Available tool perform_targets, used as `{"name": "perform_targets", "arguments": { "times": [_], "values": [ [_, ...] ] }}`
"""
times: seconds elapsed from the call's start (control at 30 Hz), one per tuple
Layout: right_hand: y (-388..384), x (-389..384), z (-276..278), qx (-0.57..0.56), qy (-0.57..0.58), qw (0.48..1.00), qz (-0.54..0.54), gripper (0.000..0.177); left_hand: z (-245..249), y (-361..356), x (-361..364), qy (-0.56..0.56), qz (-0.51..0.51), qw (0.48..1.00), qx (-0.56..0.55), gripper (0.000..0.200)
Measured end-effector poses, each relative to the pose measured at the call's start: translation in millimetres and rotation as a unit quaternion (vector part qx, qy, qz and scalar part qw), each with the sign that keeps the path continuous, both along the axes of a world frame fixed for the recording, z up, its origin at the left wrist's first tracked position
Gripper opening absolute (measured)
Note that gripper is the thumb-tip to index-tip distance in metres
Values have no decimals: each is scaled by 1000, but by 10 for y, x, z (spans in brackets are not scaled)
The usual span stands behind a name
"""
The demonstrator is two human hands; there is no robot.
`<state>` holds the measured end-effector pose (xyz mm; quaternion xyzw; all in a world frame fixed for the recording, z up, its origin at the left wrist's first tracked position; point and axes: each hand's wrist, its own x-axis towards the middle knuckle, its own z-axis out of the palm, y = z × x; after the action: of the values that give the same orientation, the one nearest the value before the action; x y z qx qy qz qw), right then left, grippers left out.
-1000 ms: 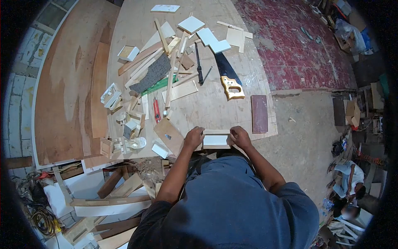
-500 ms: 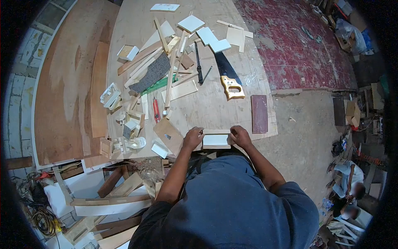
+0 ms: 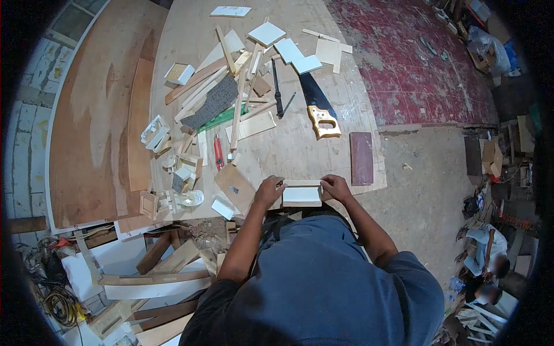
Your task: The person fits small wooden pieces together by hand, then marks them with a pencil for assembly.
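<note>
At the table's near edge, a thin wooden strip (image 3: 302, 183) spans between my two hands. My left hand (image 3: 269, 191) pinches its left end and my right hand (image 3: 335, 188) pinches its right end. Just below the strip, between the hands, lies a small white-faced wooden piece (image 3: 302, 196) with a bare wood edge. A brown board with a small dark hole (image 3: 235, 185) and a small white block (image 3: 223, 209) lie left of my left hand. A dark red block (image 3: 362, 158) sits right of my right hand.
On the plywood table (image 3: 300, 153) are a handsaw (image 3: 324, 122), a red cutter (image 3: 218, 152), a grey abrasive sheet (image 3: 212, 105), white tiles (image 3: 266, 33) and wood strips. Scrap boards (image 3: 156, 279) lie lower left. Two people (image 3: 487, 254) are at the lower right.
</note>
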<state>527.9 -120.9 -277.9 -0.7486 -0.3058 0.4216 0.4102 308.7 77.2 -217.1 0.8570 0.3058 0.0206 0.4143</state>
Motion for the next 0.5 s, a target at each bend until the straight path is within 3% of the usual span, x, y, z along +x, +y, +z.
{"name": "perform_targets", "arguments": {
  "times": [0.13,0.23,0.5],
  "values": [
    [10,-7,-12,-23,62,998,-16,20,-62,5,-8,-17,35,999,1,26],
    [10,-6,-5,-29,60,998,-18,20,-64,2,-9,27,62,996,-62,28],
    [17,-28,-80,-13,71,997,-33,18,-114,-1,27,12,96,993,-66,27]
  ]
}}
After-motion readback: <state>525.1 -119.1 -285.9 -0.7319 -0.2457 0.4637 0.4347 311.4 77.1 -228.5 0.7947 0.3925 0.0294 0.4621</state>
